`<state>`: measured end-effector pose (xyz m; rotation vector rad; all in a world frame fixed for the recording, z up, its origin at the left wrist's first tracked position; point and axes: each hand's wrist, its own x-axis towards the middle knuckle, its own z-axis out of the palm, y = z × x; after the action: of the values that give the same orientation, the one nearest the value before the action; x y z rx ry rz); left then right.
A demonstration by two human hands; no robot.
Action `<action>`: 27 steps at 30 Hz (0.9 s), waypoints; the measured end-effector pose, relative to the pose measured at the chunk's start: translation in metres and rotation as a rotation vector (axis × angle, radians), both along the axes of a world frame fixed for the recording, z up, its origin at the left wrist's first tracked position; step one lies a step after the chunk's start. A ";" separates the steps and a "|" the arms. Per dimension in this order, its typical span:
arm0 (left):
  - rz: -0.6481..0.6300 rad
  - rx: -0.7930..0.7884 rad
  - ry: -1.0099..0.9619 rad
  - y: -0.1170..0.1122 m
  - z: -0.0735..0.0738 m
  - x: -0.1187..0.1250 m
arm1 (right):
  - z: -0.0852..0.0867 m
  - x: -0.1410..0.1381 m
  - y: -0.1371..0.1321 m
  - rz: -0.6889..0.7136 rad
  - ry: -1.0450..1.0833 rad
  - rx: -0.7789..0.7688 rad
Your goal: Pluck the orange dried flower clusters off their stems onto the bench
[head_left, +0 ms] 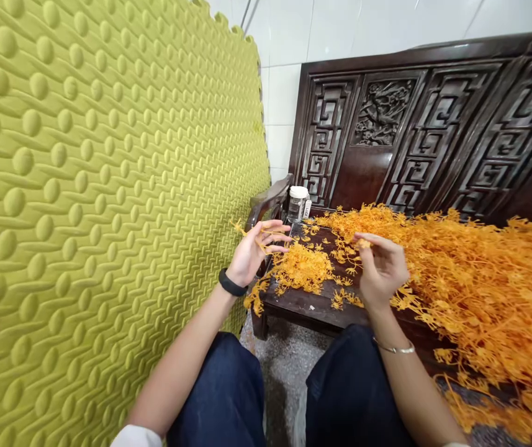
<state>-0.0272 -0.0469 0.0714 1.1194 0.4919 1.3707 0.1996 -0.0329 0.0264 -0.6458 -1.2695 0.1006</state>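
Observation:
My left hand (251, 251) holds a thin orange plastic flower stem (238, 228) at the thumb, its other fingers loosely stretched to the right. My right hand (382, 270) is closed in a pinch on a small orange plastic flower piece (363, 243). Between and beyond the hands, a small heap of orange flower pieces (305, 267) lies on the dark wooden bench seat (303, 305). To the right of my right hand spreads a large pile of orange plastic flower sprigs (489, 292).
A clear jar with a white lid (298, 202) stands by the bench armrest (270, 197). Behind rises the carved wooden backrest (368, 167). A yellow-green foam mat (107, 186) stands upright along the left. Some sprigs (255, 298) hang over the seat's left edge.

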 end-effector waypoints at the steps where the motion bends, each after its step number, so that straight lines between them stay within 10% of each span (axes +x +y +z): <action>1: -0.038 -0.015 -0.026 0.001 -0.001 -0.001 | -0.007 0.000 0.014 -0.062 -0.060 -0.041; 7: -0.264 -0.058 -0.067 0.000 -0.002 0.001 | -0.033 0.009 0.053 -0.006 -0.403 -0.602; 15: -0.209 -0.076 0.025 -0.006 -0.004 0.011 | -0.007 -0.037 -0.013 0.846 -0.455 -0.727; 22: -0.020 -0.083 0.166 -0.006 -0.009 -0.001 | -0.002 -0.060 -0.030 0.945 -0.348 -0.888; 27: 0.169 -0.042 0.344 -0.008 -0.016 -0.016 | 0.011 -0.032 -0.023 0.739 -0.048 -0.746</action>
<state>-0.0429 -0.0546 0.0549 1.3094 0.8767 1.3083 0.1674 -0.0556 0.0369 -0.7697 -1.4613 1.2162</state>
